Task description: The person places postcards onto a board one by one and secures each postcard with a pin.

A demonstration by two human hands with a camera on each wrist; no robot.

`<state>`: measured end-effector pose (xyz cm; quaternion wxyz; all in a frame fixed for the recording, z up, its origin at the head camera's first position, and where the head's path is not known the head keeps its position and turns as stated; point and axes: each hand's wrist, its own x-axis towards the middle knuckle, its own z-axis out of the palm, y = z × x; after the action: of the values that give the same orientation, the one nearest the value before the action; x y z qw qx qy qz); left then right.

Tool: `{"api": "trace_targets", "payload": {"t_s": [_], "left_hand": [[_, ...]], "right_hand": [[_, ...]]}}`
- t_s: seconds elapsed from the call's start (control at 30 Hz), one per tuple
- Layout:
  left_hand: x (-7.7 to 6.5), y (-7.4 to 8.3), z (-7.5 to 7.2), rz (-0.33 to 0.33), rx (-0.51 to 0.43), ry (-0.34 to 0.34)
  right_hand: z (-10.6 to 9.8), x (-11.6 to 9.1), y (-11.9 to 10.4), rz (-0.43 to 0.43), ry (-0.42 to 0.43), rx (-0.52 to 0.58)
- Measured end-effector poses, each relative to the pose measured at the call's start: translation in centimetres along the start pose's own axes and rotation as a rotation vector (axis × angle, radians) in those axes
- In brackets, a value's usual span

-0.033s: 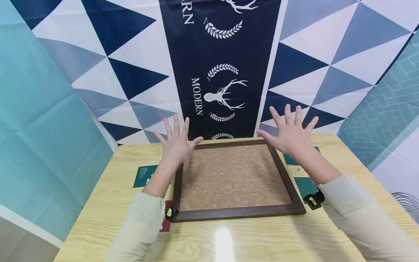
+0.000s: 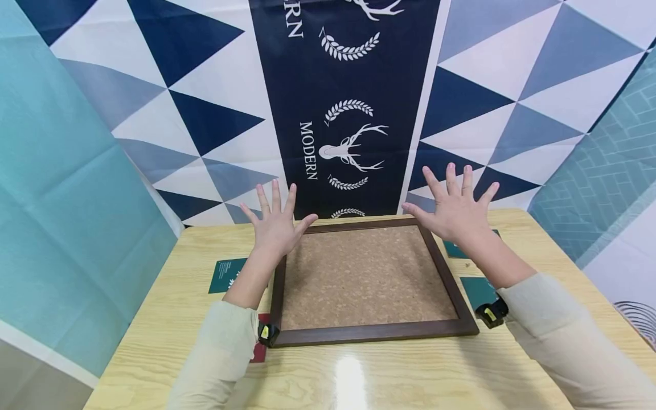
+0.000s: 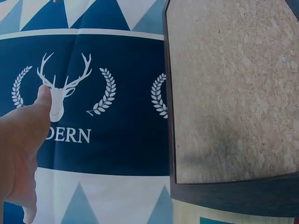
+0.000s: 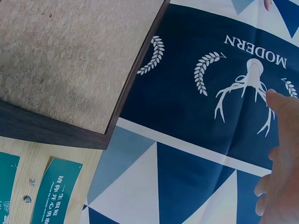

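The left hand [image 2: 275, 230] and right hand [image 2: 455, 212] are being held up, spread wide; a framed corkboard [image 2: 369, 279] is being flanked left and right by green cards [image 2: 224, 275].

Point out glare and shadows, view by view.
Head view: bright glare on the table in front of the corkboard, soft shadow beside the right sleeve; left wrist: dark, soft-edged shadow on the corkboard; right wrist: similar dim shading on it.
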<state>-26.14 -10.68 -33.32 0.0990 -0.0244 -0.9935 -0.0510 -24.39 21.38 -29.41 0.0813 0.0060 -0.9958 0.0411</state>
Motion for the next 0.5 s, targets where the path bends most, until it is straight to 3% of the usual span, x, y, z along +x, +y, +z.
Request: {"api": "trace_targets", "payload": {"t_s": [0.5], "left_hand": [[-0.18,-0.71,0.21,-0.01,0.015,0.007]], "right_hand": [[-0.05,-0.57,0.59,0.004,0.002,0.007]]}}
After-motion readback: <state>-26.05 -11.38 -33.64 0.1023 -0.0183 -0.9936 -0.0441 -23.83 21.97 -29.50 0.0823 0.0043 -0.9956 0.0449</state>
